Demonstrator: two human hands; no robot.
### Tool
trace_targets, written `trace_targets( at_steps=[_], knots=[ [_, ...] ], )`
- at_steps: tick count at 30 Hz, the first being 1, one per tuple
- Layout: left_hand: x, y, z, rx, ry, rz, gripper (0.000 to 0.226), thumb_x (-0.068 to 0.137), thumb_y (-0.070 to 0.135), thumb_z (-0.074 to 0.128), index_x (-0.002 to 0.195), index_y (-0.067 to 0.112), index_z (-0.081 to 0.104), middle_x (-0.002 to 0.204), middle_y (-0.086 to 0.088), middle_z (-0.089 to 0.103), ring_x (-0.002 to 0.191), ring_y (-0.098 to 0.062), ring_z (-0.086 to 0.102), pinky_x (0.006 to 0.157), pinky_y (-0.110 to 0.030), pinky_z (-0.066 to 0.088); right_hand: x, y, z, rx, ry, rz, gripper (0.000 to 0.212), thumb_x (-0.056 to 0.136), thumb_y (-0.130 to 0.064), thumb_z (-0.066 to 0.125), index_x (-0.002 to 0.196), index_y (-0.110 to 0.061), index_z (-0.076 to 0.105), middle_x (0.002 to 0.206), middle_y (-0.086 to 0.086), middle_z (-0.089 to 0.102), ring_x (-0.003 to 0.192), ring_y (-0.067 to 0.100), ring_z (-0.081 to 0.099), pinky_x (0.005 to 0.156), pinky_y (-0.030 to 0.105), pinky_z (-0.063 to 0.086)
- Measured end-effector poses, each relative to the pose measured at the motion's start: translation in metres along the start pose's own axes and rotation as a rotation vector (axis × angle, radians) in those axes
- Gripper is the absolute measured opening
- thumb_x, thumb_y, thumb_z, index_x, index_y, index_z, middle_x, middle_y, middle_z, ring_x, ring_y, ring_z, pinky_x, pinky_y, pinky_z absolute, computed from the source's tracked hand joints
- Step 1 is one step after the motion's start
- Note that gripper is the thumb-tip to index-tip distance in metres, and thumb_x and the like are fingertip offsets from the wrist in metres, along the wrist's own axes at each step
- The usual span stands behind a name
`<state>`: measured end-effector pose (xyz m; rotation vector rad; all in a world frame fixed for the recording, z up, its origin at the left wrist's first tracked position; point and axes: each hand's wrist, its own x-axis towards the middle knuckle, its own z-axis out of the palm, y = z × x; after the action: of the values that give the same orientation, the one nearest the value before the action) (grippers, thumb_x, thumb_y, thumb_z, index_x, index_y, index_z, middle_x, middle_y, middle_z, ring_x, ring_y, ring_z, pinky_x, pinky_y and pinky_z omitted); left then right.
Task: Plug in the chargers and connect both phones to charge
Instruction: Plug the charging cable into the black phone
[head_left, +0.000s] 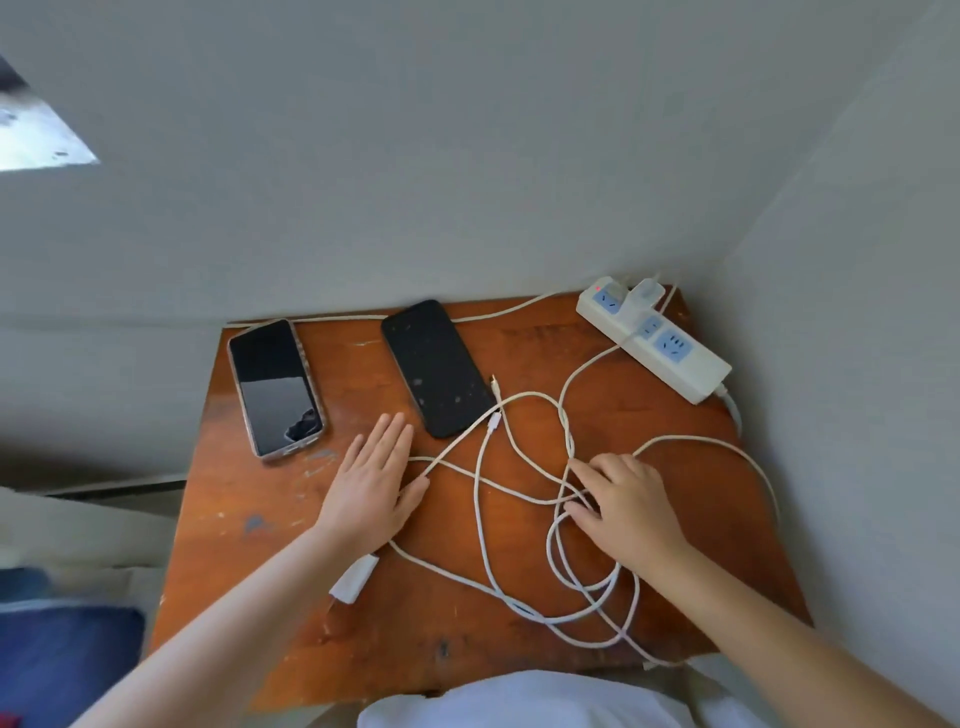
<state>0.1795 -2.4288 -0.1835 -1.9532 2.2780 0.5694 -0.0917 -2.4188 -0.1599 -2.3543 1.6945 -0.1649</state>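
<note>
Two phones lie screen-up on the wooden table (291, 571): one with a patterned case (275, 387) at the left, one black (437, 368) in the middle. A white power strip (685, 364) sits at the far right corner with one white charger (641, 296) plugged in. A second white charger (356, 578) lies loose under my left forearm. Tangled white cables (488, 519) spread between my hands; two free connector ends (494, 422) rest beside the black phone. My left hand (371, 486) lies flat, fingers apart. My right hand (626, 506) has its fingers curled on the cable tangle.
Grey walls meet behind the table's far right corner. The strip's own cord (519, 310) runs along the back edge. A blue fabric surface (62, 660) lies left of the table and white cloth (519, 701) at the near edge.
</note>
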Motion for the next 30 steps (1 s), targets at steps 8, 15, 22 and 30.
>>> trace_targets(
  at_steps=[8,15,22,30],
  knots=[
    [-0.007,-0.027,-0.002,0.147,-0.096,0.034,0.061,0.095,0.046,0.020,0.142,0.018,-0.007,0.155,-0.002,-0.008,0.140,-0.017,-0.014,0.110,-0.031,-0.010,0.005,-0.005,-0.004,0.138,0.104,0.196,0.013,0.079,0.006,0.064,0.090,0.004,0.069,0.078,0.021,0.070,0.069,0.035,0.066,0.063,0.036,0.049],
    [-0.004,-0.055,-0.017,0.130,-0.161,0.056,0.063,0.092,0.051,0.019,0.142,0.020,-0.006,0.155,-0.001,-0.007,0.140,-0.016,-0.011,0.112,-0.031,-0.003,-0.005,-0.015,-0.005,0.078,-0.020,0.273,0.016,0.089,-0.014,0.057,0.082,-0.001,0.063,0.082,0.014,0.066,0.066,0.018,0.054,0.050,0.012,0.027],
    [0.004,-0.030,-0.018,0.122,-0.110,0.176,0.057,0.096,0.042,0.018,0.142,0.018,-0.005,0.155,-0.001,-0.008,0.140,-0.016,-0.013,0.111,-0.031,-0.008,0.008,-0.052,0.001,-0.100,-0.128,0.168,0.035,0.092,-0.035,0.047,0.120,-0.016,0.055,0.125,0.002,0.058,0.119,0.020,0.047,0.101,0.036,0.034],
    [0.026,0.002,-0.021,0.068,-0.070,0.229,0.053,0.098,0.037,0.019,0.142,0.017,-0.002,0.155,-0.002,-0.007,0.140,-0.015,-0.014,0.110,-0.029,-0.009,0.067,-0.084,0.006,0.021,-0.172,0.405,0.040,0.091,-0.012,0.053,0.130,-0.010,0.042,0.134,0.011,0.048,0.114,0.023,0.055,0.093,0.027,0.048]
  ],
)
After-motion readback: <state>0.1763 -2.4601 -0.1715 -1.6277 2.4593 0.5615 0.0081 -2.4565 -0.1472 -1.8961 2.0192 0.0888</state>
